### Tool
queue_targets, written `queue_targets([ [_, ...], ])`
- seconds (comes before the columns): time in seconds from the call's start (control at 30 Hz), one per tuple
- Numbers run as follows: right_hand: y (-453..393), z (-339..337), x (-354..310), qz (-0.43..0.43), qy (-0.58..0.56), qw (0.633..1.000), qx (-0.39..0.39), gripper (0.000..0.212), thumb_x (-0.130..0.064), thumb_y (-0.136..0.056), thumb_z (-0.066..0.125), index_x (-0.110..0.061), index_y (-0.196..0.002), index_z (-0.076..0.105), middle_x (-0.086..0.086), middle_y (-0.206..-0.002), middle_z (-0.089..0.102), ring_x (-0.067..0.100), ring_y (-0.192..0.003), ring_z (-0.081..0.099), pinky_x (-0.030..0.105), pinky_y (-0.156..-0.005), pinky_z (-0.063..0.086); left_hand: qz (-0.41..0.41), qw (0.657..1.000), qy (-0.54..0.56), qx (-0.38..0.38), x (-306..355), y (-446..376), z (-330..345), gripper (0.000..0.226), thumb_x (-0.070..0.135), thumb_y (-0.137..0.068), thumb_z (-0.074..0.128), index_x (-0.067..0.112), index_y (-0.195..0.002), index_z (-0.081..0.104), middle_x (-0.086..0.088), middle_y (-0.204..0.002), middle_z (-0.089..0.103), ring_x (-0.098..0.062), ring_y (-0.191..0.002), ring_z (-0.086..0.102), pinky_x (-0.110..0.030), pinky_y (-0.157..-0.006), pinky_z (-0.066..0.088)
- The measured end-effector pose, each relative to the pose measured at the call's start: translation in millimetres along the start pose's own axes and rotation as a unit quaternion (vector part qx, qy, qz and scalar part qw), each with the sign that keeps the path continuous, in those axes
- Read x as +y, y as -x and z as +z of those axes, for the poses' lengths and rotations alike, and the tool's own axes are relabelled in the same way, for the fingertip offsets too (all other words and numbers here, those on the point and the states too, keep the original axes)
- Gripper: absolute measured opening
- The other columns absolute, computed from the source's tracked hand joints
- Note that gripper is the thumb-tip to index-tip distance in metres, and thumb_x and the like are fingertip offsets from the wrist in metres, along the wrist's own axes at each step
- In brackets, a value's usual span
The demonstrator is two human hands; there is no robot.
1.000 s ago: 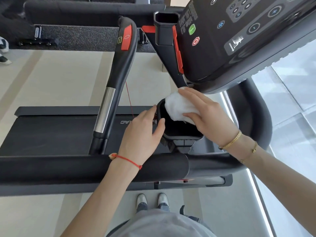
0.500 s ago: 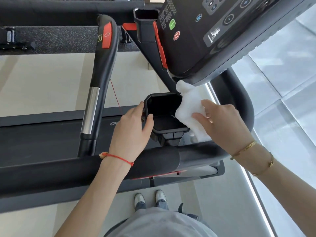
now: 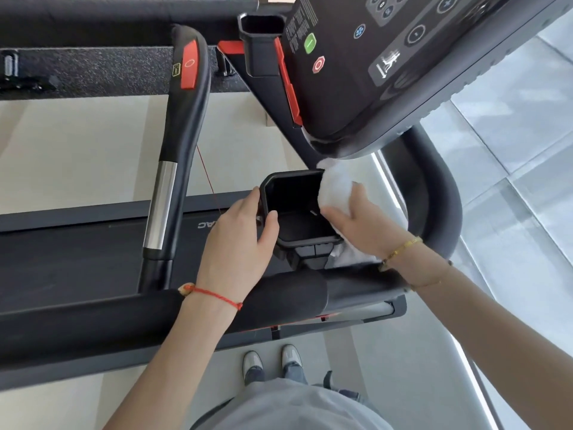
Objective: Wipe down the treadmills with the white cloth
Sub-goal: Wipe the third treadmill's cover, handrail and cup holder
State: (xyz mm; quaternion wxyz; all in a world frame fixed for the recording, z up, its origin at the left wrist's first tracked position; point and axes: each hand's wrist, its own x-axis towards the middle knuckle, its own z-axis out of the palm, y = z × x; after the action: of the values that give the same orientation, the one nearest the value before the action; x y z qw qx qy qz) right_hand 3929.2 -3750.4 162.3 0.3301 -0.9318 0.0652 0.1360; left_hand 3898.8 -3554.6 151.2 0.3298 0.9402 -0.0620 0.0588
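1. The treadmill [image 3: 77, 252] fills the view: a matte black belt deck, a padded black front handrail and a glossy console [image 3: 387, 57] overhead with a green and a red button.
2. A curved black side handle [image 3: 186, 119] carries a red pad and a brushed metal sleeve; its long axis runs up and down the view.
3. A black plastic cup holder [image 3: 294, 209], angular and open-topped, sits below the console.
4. The left hand [image 3: 238, 243] grips the holder's left rim, thumb hooked over the edge.
5. The right hand [image 3: 366, 221] clutches the white cloth [image 3: 335, 187], a soft bunched wad pressed against the holder's right wall, hanging lengthwise down that side.
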Motion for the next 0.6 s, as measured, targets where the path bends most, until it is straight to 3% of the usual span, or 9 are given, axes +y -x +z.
queue_targets([
  [0.07,1.4,-0.6,0.9,0.012,-0.001,1.0,-0.02,0.055,-0.039,-0.097,0.05,0.0,-0.131,0.031,0.015,-0.109,0.054,0.029,-0.093,0.053,0.033,-0.079,0.04,0.0,1.0,0.002,0.003,0.4,0.2,0.8,0.034,0.031,-0.1,0.047,0.019,-0.131,0.054,-0.001,-0.101,0.065,-0.018,-0.09,0.062,-0.026,-0.077,0.048],
  [0.17,-9.8,-9.0,-11.3,0.021,-0.064,0.997,-0.033,0.06,-0.036,-0.098,0.051,0.001,-0.137,0.026,0.022,-0.131,0.05,0.035,-0.118,0.051,0.038,-0.094,0.041,-0.003,1.0,0.0,0.012,0.0,0.9,1.7,0.036,0.03,-0.1,0.049,0.015,-0.132,0.054,-0.006,-0.104,0.066,-0.021,-0.092,0.063,-0.024,-0.075,0.042],
  [0.23,-13.5,-13.3,-17.7,0.036,-0.102,0.993,-0.049,0.061,-0.036,-0.099,0.049,0.0,-0.141,0.022,0.019,-0.138,0.046,0.032,-0.126,0.044,0.033,-0.094,0.036,-0.006,1.0,0.0,0.017,0.0,1.6,1.3,0.038,0.03,-0.1,0.05,0.014,-0.134,0.053,-0.005,-0.104,0.066,-0.021,-0.093,0.062,-0.023,-0.075,0.039],
  [0.3,-8.1,-13.0,-15.5,0.029,-0.088,0.993,-0.067,0.053,-0.033,-0.102,0.045,-0.003,-0.141,0.024,0.013,-0.12,0.05,0.03,-0.118,0.048,0.027,-0.085,0.033,-0.005,1.0,0.002,0.018,-0.2,2.3,1.3,0.038,0.03,-0.099,0.05,0.015,-0.135,0.053,-0.004,-0.104,0.066,-0.019,-0.093,0.061,-0.023,-0.076,0.039],
  [0.37,1.9,-8.2,-5.2,0.025,-0.07,0.995,-0.068,0.049,-0.031,-0.102,0.044,-0.001,-0.137,0.028,0.01,-0.102,0.048,0.027,-0.101,0.054,0.03,-0.082,0.039,-0.007,1.0,0.002,0.023,-0.3,2.1,2.0,0.038,0.03,-0.099,0.05,0.016,-0.134,0.054,-0.003,-0.105,0.066,-0.017,-0.093,0.06,-0.022,-0.076,0.038],
  [0.47,10.2,-3.4,0.9,0.029,-0.083,0.995,-0.051,0.052,-0.032,-0.1,0.049,0.002,-0.134,0.029,0.013,-0.109,0.05,0.028,-0.099,0.053,0.041,-0.087,0.045,-0.008,1.0,-0.005,0.024,-0.5,1.4,2.9,0.037,0.031,-0.099,0.05,0.017,-0.134,0.054,-0.001,-0.106,0.066,-0.013,-0.09,0.057,-0.02,-0.076,0.037],
  [0.53,1.0,-8.0,-6.9,0.023,-0.082,0.995,-0.043,0.053,-0.032,-0.099,0.049,0.004,-0.132,0.029,0.016,-0.111,0.051,0.033,-0.104,0.053,0.039,-0.085,0.043,-0.006,1.0,-0.001,0.026,-0.1,1.3,2.6,0.038,0.029,-0.099,0.051,0.016,-0.134,0.054,-0.001,-0.105,0.066,-0.008,-0.087,0.053,-0.019,-0.076,0.038],
  [0.6,-11.1,-13.7,-16.2,0.014,-0.082,0.995,-0.051,0.061,-0.033,-0.1,0.048,0.003,-0.141,0.021,0.017,-0.129,0.049,0.033,-0.119,0.048,0.034,-0.092,0.038,-0.005,1.0,0.003,0.025,0.1,1.5,2.5,0.039,0.029,-0.099,0.051,0.016,-0.135,0.054,-0.001,-0.106,0.066,-0.007,-0.088,0.055,-0.019,-0.076,0.039],
])
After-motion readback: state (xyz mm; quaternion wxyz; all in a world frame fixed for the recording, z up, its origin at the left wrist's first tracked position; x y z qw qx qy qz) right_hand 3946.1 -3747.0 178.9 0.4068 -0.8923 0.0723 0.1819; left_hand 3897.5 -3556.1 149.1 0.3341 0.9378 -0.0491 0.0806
